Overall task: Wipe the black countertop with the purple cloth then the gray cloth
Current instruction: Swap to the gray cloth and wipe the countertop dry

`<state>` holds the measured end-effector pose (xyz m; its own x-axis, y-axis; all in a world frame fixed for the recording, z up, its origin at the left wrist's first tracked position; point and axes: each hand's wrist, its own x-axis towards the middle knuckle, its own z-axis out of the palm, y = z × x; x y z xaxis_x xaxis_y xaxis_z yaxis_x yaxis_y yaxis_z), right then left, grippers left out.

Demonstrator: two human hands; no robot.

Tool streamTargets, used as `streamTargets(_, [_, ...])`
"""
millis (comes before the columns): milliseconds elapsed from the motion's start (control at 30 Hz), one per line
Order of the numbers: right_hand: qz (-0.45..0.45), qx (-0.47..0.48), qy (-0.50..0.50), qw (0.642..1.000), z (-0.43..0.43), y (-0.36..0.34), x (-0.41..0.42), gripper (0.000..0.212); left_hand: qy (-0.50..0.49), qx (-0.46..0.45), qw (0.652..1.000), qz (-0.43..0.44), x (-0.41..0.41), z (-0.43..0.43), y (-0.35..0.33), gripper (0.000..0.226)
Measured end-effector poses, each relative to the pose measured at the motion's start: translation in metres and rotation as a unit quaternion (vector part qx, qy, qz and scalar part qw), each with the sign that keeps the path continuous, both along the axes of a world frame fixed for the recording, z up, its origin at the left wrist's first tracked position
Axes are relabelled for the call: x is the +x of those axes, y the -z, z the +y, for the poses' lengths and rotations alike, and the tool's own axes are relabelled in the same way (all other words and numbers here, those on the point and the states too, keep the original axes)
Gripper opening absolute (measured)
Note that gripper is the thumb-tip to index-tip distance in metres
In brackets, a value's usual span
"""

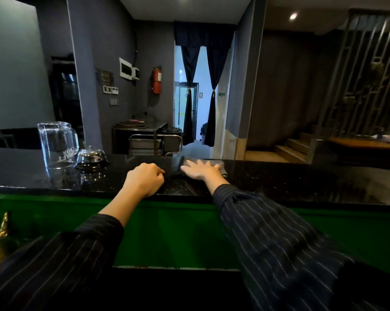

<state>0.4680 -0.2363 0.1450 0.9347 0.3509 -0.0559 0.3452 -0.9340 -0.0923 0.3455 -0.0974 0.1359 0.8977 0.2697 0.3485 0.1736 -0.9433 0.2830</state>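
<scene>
The right hand (200,170) lay flat and open, fingers spread, pressing a gray folded cloth (217,163) onto the black speckled stone desk (290,182) at frame centre. The cloth showed beyond the fingertips, its long axis running left-right. The left hand (144,178), curled closed and holding nothing visible, rested just left. No purple cloth was visible.

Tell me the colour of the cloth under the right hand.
Gray, as far as the dim head view shows; the cloth lies flat under the right hand.
</scene>
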Motion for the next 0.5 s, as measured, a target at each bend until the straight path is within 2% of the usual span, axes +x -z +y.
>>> streamTargets(167, [-0.012, 0.013, -0.114, 0.993, 0.025, 0.011, -0.077, 0.057, -0.008, -0.064, 0.997, -0.045, -0.015, -0.001, -0.004, 0.028])
streamTargets(333, [-0.045, 0.055, -0.092, 0.993, -0.031, 0.013, -0.105, 0.052, 0.03, 0.021, 0.996, -0.082, -0.026, -0.033, -0.006, 0.025])
streamTargets(500, [-0.053, 0.051, -0.042, 0.996, -0.094, 0.015, -0.108, 0.053, 0.118, -0.053, 0.99, -0.061, -0.014, -0.103, -0.009, 0.02])
